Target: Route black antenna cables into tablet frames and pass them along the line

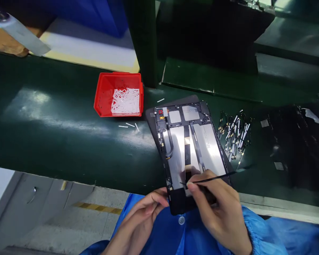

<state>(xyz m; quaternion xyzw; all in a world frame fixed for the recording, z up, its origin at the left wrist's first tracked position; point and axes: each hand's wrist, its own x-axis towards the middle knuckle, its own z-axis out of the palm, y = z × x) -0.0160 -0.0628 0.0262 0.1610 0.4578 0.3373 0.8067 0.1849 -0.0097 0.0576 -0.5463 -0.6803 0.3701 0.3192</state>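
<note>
An opened tablet (175,141) lies tilted near the bench's front edge, its silver battery plates, ribbon cables and circuit parts exposed. Under it is a dark flat panel (152,115), partly covered. My left hand (151,207) holds the tablet's lower left edge, fingers curled with some tips hidden. Over the tablet's lower part, my right hand (218,205) pinches a thin black cable (220,176) between thumb and forefinger. One end of it points at the tablet; the other reaches out to the right, blurred.
A red bin (103,95) of white strips stands left of the tablet, several loose strips (130,124) nearby. Small flex cables (235,136) with white pieces lie piled on the right. Beyond them are dark panels (303,141). A green post (145,42) rises behind.
</note>
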